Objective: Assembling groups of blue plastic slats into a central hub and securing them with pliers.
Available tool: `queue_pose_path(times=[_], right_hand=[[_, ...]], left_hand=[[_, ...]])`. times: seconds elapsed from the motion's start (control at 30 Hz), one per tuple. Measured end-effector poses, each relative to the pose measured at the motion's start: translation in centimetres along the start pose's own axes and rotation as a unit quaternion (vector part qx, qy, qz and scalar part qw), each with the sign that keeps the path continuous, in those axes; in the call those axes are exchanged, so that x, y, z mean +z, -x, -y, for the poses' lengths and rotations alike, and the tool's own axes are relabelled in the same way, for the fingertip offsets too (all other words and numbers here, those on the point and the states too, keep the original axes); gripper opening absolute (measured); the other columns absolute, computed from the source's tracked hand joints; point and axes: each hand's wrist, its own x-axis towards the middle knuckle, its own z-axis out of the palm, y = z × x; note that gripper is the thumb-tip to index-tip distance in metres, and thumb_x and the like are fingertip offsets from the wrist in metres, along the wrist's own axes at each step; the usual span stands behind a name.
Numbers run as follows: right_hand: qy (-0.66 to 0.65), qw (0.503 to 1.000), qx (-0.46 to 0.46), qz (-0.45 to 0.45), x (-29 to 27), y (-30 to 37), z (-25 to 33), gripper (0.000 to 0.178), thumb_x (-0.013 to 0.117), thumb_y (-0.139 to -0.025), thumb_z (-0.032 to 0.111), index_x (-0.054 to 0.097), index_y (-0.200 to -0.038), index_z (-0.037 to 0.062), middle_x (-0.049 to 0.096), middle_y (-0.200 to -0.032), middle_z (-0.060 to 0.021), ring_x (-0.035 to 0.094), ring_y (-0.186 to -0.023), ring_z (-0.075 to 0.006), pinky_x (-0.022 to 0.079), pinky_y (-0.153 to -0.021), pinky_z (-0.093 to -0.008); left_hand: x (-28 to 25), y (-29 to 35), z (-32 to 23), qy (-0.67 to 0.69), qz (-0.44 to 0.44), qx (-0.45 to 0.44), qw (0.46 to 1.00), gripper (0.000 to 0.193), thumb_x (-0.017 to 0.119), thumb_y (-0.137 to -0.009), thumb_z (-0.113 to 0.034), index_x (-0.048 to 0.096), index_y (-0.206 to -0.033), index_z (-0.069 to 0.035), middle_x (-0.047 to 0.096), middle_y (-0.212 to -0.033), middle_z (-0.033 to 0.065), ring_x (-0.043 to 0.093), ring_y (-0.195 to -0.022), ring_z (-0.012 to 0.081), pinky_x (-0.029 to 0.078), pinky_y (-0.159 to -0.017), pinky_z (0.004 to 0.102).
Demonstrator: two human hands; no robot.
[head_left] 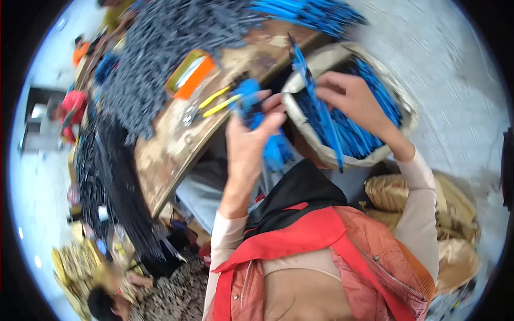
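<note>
My left hand (251, 134) is curled round a bundle of blue strips with dark parts (274, 152), over the table's near edge; the bundle is blurred. My right hand (348, 99) pinches a long, thin blue strip with a dark tip (325, 120), which slants over an open whitish sack (409, 125). Many similar blue strips (383, 93) fill that sack. Just left of my left hand, a tool with yellow handles (217, 104) lies on the wooden table (160, 171).
A big heap of dark grey pieces (160, 53) covers the table's far side, beside an orange box (194, 80). More blue strips (321, 15) lie at its far right end. Long black strips (120, 182) hang at the left. Brown bags (455, 208) stand on my right. Other people sit at left.
</note>
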Motion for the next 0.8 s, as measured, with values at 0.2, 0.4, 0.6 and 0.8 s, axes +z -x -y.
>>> queue_pose_path(times=[0.2, 0.4, 0.6, 0.8], right_hand=[[-0.094, 0.987, -0.102, 0.083, 7.2, -0.2, 3.6, 0.012, 0.066, -0.09, 0.006, 0.061, -0.099, -0.0003, 0.064, -0.085, -0.0007, 0.057, -0.072, -0.0045, 0.046, -0.063, -0.022], [-0.137, 0.96, -0.125, 0.212, 11.4, -1.5, 3.7, 0.013, 0.068, -0.087, 0.004, 0.063, -0.099, -0.0004, 0.066, -0.085, -0.0015, 0.059, -0.077, -0.0052, 0.047, -0.069, -0.0228], [-0.165, 0.894, -0.052, 0.412, 16.5, 0.8, 4.9, 0.019, 0.064, -0.09, 0.009, 0.063, -0.105, -0.0033, 0.068, -0.092, -0.0097, 0.065, -0.08, -0.0131, 0.055, -0.069, -0.0289], [0.007, 0.893, -0.194, 0.405, 18.5, -3.7, 5.9, 0.021, 0.059, -0.095, 0.017, 0.064, -0.105, -0.0016, 0.066, -0.096, -0.0077, 0.062, -0.09, -0.0124, 0.051, -0.074, -0.0271]], left_hand=[[-1.9, 1.6, -1.4, 0.007, -0.11, 0.039, 0.993, 0.029, 0.075, -0.082, -0.004, 0.062, -0.108, 0.0, 0.07, -0.084, 0.0066, 0.067, -0.072, 0.0124, 0.051, -0.063, 0.0243], [-6.3, 6.8, -2.8, 0.06, -0.109, 0.054, 0.991, 0.022, 0.069, -0.086, -0.003, 0.063, -0.107, 0.003, 0.069, -0.083, 0.0107, 0.067, -0.072, 0.0168, 0.053, -0.07, 0.0285], [-10.0, 14.0, -4.9, 0.064, -0.062, -0.093, 0.992, 0.022, 0.064, -0.085, -0.004, 0.056, -0.105, 0.0, 0.07, -0.091, 0.0204, 0.071, -0.081, 0.0287, 0.056, -0.07, 0.036], [-14.7, 12.0, -3.1, 0.099, -0.159, -0.041, 0.982, 0.032, 0.068, -0.085, -0.001, 0.056, -0.115, 0.0, 0.071, -0.097, 0.0179, 0.07, -0.084, 0.0226, 0.056, -0.073, 0.0325]])
